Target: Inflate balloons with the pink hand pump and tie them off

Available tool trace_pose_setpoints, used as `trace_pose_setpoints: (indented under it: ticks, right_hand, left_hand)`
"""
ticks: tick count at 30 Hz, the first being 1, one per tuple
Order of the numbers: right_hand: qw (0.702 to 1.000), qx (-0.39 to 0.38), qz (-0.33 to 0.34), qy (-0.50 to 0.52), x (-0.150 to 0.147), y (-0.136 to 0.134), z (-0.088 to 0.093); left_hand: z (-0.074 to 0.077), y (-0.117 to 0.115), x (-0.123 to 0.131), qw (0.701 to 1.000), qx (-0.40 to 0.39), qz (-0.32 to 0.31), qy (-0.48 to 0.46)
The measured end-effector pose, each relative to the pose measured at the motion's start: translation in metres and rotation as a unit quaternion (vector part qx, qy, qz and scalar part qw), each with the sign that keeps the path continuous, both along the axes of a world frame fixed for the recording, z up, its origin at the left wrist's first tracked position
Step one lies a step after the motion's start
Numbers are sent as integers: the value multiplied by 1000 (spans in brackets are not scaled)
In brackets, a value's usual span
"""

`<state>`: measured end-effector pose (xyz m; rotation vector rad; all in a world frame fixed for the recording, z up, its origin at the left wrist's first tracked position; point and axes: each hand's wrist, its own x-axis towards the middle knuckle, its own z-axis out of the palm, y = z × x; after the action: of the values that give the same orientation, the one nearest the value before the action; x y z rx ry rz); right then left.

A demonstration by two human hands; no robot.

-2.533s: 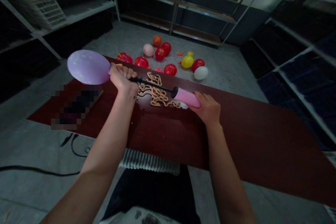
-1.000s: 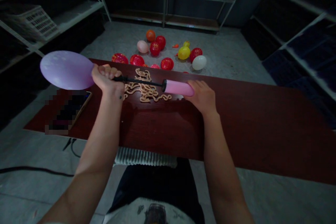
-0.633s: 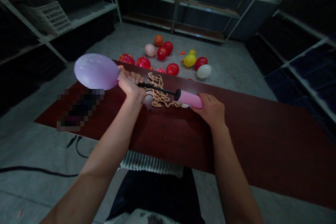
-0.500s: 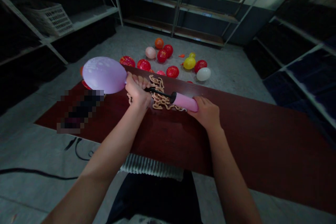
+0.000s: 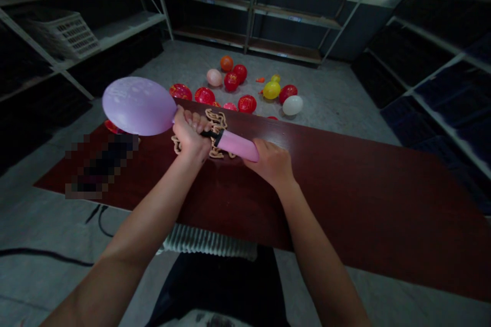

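A purple balloon [image 5: 138, 106], plump with air, sticks out leftward from my left hand [image 5: 191, 130]. That hand is wrapped round the balloon's neck and the black end of a hand pump; the join between them is hidden by my fingers. My right hand [image 5: 271, 161] is closed round the far end of the pump's pink barrel [image 5: 238, 145]. Only a short stretch of black shows between the barrel and my left hand. Under the pump, curly tan strips [image 5: 217, 118] lie on the dark red table [image 5: 245, 199], partly covered by my hands.
Several balloons lie on the floor past the table, among them a red one [image 5: 247, 104], a yellow one [image 5: 271, 90] and a white one [image 5: 292, 106]. A blurred-out dark object [image 5: 103, 166] rests on the table's left. Metal shelves [image 5: 291, 51] stand around, one holding a white crate [image 5: 72, 36].
My right hand has pushed the pink barrel left toward my left hand, covering the black rod that showed before. The purple balloon looks a bit larger. The whole view has shifted slightly.
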<state>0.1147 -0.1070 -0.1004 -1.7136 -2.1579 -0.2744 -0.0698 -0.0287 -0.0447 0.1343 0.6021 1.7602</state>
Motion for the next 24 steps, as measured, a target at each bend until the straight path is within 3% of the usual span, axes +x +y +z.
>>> trace_pose_setpoints:
  ticks: [7,14,19,24]
  right_hand:
    - [1000,8,8,-11,9,7,1]
    - [999,26,-15,-21,44,8,0]
    - [996,59,-54,-33,74,4,6]
    - [996,52,-69,-30,80,1,5]
  left_hand:
    - [4,2,-5,1000,11,5,18]
    - [0,17,-24,999,11,38,33]
    - [4,20,-38,999,25,47,14]
    - [-1,22,-41,998,29,48,8]
